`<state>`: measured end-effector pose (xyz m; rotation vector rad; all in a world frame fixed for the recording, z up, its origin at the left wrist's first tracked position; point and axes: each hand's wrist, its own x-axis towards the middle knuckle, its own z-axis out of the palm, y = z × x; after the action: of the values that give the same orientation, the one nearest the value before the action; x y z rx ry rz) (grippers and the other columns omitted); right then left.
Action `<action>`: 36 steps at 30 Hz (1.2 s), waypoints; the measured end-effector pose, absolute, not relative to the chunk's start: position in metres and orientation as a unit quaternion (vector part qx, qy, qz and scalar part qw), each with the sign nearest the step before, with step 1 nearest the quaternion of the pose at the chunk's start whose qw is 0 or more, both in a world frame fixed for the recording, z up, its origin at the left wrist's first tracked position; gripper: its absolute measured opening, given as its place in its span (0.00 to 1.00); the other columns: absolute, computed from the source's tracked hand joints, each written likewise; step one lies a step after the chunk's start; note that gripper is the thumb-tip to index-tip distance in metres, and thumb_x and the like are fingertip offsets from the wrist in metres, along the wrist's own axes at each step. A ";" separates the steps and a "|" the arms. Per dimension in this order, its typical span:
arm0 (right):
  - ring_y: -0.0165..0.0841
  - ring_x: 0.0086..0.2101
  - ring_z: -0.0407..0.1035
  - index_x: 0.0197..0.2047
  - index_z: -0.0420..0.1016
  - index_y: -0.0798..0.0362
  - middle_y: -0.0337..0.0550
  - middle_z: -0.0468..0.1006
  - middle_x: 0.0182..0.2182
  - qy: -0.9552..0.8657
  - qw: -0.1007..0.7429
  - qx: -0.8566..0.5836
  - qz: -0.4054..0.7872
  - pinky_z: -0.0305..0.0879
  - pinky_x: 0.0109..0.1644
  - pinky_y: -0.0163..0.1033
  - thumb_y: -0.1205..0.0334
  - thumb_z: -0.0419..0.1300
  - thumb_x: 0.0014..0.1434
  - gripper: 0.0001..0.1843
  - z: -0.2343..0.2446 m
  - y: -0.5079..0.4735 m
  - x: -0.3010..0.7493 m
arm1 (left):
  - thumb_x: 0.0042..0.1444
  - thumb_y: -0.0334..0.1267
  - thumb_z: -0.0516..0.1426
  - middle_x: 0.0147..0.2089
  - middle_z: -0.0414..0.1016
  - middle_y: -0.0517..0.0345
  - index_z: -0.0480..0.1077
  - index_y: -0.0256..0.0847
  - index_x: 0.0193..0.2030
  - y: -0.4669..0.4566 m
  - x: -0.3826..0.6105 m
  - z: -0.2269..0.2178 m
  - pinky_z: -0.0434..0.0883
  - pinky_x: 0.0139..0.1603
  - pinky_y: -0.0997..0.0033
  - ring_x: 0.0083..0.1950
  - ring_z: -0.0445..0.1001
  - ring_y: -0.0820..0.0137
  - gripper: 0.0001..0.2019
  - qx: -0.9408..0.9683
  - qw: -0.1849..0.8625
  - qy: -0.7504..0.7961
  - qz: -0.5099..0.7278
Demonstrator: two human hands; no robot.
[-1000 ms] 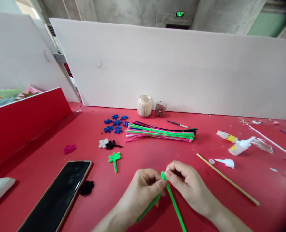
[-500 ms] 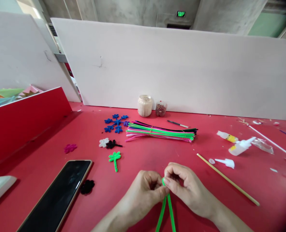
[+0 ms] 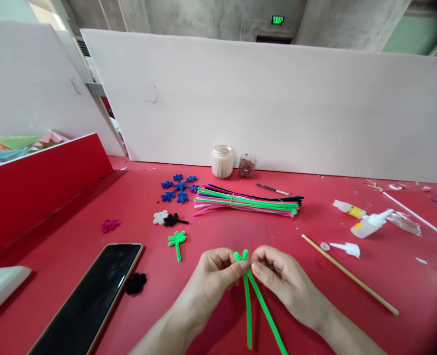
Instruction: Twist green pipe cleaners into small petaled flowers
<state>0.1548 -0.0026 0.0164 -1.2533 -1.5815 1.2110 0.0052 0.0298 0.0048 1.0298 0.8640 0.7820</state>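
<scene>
My left hand (image 3: 218,276) is closed, with a green pipe cleaner (image 3: 248,305) pinched between thumb and forefinger. Two small bent loops stick up above the pinch, and two long ends hang down below it, spread apart. Close on the right side of the pipe cleaner is my right hand (image 3: 283,278), its fingers curled and its thumb drawn in to the forefinger; what its fingertips hold, if anything, is hidden. Beyond my left hand lies a finished green pipe-cleaner flower (image 3: 177,244) with a twisted stem.
A banded pipe-cleaner bundle (image 3: 248,202) lies ahead, with a blue snowflake shape (image 3: 180,186) beside it. A phone (image 3: 88,301) and black flower (image 3: 136,283) are at left. A wooden stick (image 3: 351,276) and glue bottle (image 3: 369,224) lie right. A jar (image 3: 222,162) stands behind.
Where one loop showed at my fingertips, two now stand up. My right fingertips have come away slightly from the loop, and the hanging ends have swung to the right.
</scene>
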 end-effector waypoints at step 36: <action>0.29 0.24 0.62 0.25 0.63 0.52 0.36 0.63 0.22 -0.720 0.332 -0.557 0.249 0.58 0.27 0.32 0.69 0.51 0.54 0.07 0.010 -0.009 0.151 | 0.49 0.36 0.58 0.21 0.67 0.63 0.66 0.37 0.24 0.026 0.008 0.009 0.61 0.28 0.78 0.23 0.63 0.78 0.07 0.408 0.740 0.372 0.385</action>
<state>0.1514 -0.0086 0.0100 -1.4549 -1.8805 0.6511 0.0082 0.0264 0.0087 0.8949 0.8151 0.8456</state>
